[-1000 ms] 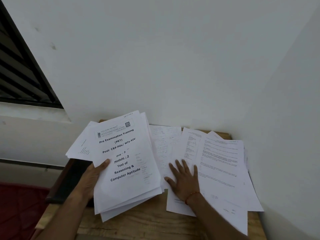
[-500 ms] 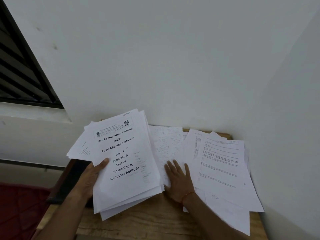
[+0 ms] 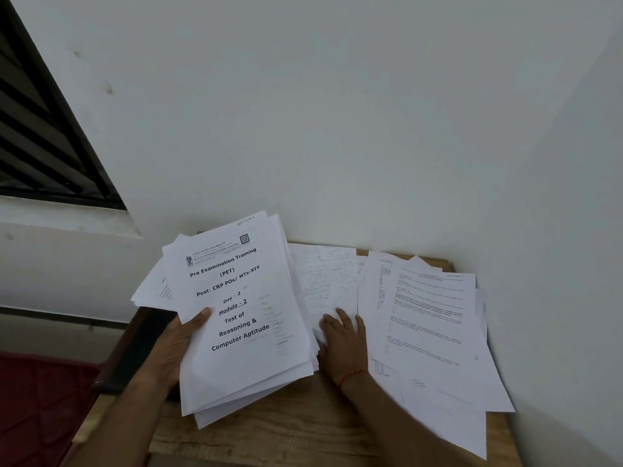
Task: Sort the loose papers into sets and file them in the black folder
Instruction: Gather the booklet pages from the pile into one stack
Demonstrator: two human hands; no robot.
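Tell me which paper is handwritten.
The sheet under the right hand, in the middle: faint handwriting, while the held stack and the right pile are printed.

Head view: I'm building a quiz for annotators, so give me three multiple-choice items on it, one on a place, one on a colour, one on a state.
1. Where does the handwritten sheet lie?
A. between the held stack and the printed pile
B. on the red floor
C. on the window ledge

2. What colour is the thread on the right wrist?
A. blue
B. orange-red
C. white

3. What is the left hand doing?
A. lying empty
B. keeping a grip on the paper stack
C. pressing the wall

Key: 1 A, it shows between stack and printed pile. 2 B, the thread below the right hand is orange-red. 3 B, the thumb lies over the cover page.
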